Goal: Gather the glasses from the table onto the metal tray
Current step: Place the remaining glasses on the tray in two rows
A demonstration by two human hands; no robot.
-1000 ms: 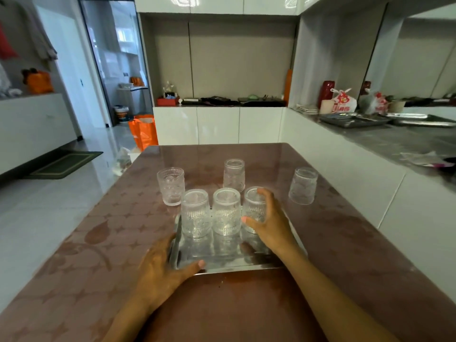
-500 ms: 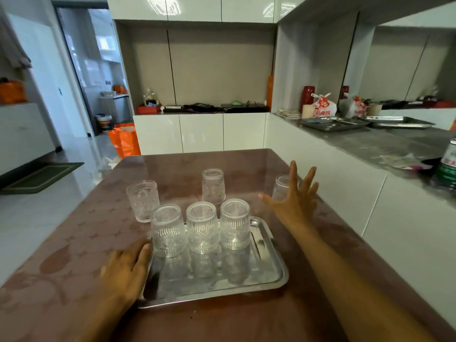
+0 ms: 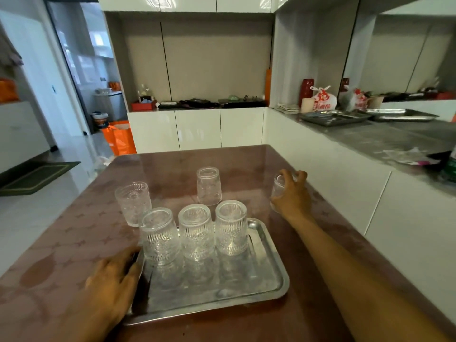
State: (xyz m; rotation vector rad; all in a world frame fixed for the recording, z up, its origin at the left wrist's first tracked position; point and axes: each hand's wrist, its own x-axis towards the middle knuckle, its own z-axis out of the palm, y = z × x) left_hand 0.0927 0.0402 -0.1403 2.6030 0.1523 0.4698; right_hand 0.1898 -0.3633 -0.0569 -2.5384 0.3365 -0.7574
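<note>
Nearest the camera, the left hand (image 3: 112, 280) is laid palm down on the reddish-brown patterned desk (image 3: 61, 248), its fingers loosely extended and pressed against the left rim of the rectangular shiny metal tray (image 3: 269, 275); nothing is pinched in it. The left forearm is seen running back toward the lower edge of the view.

Just beyond and to the right of that hand, three clear ribbed glasses are stood upside down in a row along the far part of the tray: the left ribbed glass (image 3: 160, 236) closest to the left hand's fingertips, the middle ribbed glass (image 3: 196, 232) beside it, and the right ribbed glass (image 3: 231, 227) next in line. The near half of the tray is bare metal.

Farther out, beyond the left hand and off the tray, an upright clear patterned glass (image 3: 133, 203) is stood on the desk. An inverted clear glass (image 3: 209, 186) is stood on the desk past the tray's far edge, between the two hands.

The right arm is stretched forward and to the right across the desk, well apart from the tray. At its end the right hand (image 3: 292, 193) is curled around a clear glass at the desk's right side (image 3: 278, 185), thumb on the near side and fingers wrapped over the far side. Whether this glass is lifted cannot be told.
</note>
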